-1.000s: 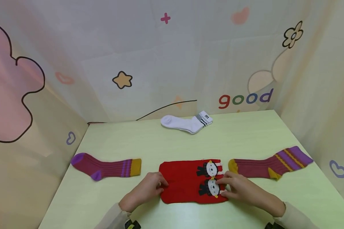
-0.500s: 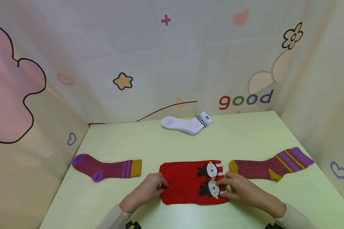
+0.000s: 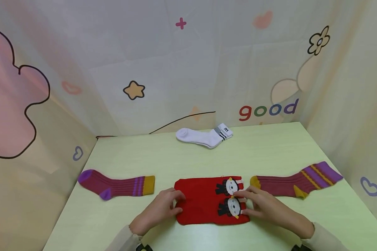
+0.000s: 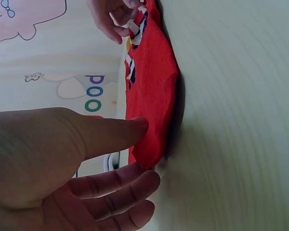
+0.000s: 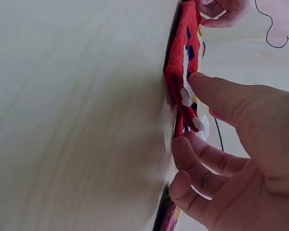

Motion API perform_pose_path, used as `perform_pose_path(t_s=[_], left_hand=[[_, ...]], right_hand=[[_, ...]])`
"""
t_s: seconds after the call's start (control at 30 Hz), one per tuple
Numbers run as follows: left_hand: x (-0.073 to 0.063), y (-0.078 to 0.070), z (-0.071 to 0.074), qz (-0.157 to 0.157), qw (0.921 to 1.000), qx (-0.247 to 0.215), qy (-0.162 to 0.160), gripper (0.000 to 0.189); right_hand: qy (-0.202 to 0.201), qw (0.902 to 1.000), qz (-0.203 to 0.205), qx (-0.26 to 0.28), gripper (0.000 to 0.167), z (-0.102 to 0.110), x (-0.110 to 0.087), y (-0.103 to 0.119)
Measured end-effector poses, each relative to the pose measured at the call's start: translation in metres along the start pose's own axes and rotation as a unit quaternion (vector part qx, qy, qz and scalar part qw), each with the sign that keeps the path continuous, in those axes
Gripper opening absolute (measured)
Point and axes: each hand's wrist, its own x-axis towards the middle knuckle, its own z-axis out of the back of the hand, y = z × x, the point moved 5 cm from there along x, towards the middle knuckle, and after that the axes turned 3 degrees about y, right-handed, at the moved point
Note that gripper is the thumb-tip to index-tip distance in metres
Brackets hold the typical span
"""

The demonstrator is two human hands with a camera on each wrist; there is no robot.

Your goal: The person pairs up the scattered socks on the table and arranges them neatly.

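Note:
Flat on the pale green table lies a pair of red socks [image 3: 198,202], side by side, with white cartoon animal faces and black patches near the right end. My left hand [image 3: 158,211] is at their left edge, thumb and fingers spread apart. In the left wrist view, the thumb of the left hand [image 4: 72,159] overlaps the red fabric while the other fingers lie by its end. At the right end, my right hand [image 3: 270,209] reaches over the faces with index finger and thumb apart. The right wrist view shows the right hand [image 5: 236,149] with loosely bent fingers beside the socks' end.
A maroon sock [image 3: 119,184] with a mustard cuff lies to the left. Another maroon sock [image 3: 282,184], with purple and mustard stripes, lies right, close by the right hand. A white sock [image 3: 201,137] lies at the back, before a printed curtain [image 3: 163,52].
The index finger and thumb of each hand have spread wider apart, and the right index finger has shifted up and left over the faces. The socks stay in place.

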Motion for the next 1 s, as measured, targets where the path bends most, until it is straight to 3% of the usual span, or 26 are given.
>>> perform_pose_path(t_s=[0.37, 0.7, 1.0], left_hand=[[-0.003, -0.002, -0.004, 0.0, 0.9997, 0.02, -0.012, 0.036], [-0.004, -0.002, -0.011, -0.02, 0.9986, 0.044, -0.023, 0.024], [-0.004, -0.001, -0.011, -0.024, 0.9984, 0.05, -0.009, 0.017]], right_hand=[[0.006, 0.9999, -0.013, -0.001, 0.049, -0.005, 0.005, 0.005], [0.014, 0.9998, -0.002, -0.011, 0.036, -0.011, 0.005, 0.006], [0.024, 0.9997, 0.0, -0.004, 0.031, -0.012, 0.005, 0.007]])
